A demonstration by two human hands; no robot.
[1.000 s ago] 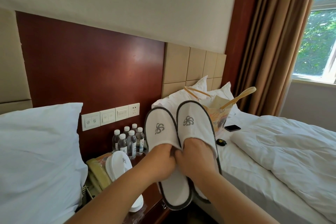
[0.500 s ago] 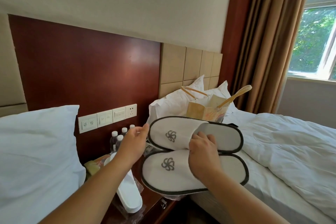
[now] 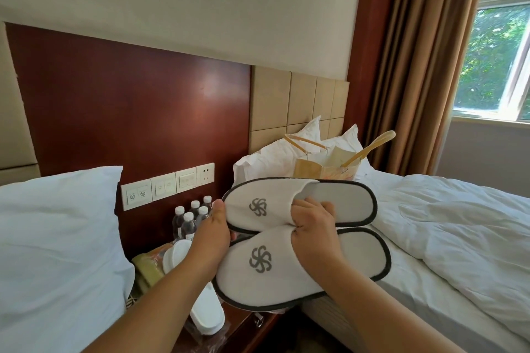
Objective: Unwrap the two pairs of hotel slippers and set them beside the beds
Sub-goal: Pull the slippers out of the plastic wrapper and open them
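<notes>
Mid-frame, the right hand (image 3: 312, 226) grips both slippers (image 3: 266, 264) at their openings; the left hand (image 3: 213, 226) holds their toes, above the nightstand (image 3: 252, 327).

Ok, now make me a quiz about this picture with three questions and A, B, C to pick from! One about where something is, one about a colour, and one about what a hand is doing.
1. Where do the water bottles stand?
A. on a chair
B. on the nightstand under the wall switches
C. inside a fridge

2. What colour is the trim round the slippers?
A. red
B. yellow
C. dark grey

3. What is the right hand doing?
A. gripping the slippers at their openings
B. waving in the air
C. holding a cup

Answers:
1 B: the bottles stand against the wall, just below the switches.
2 C: a dark grey band edges each white slipper.
3 A: its fingers curl in at the slippers' opening edges.
</notes>
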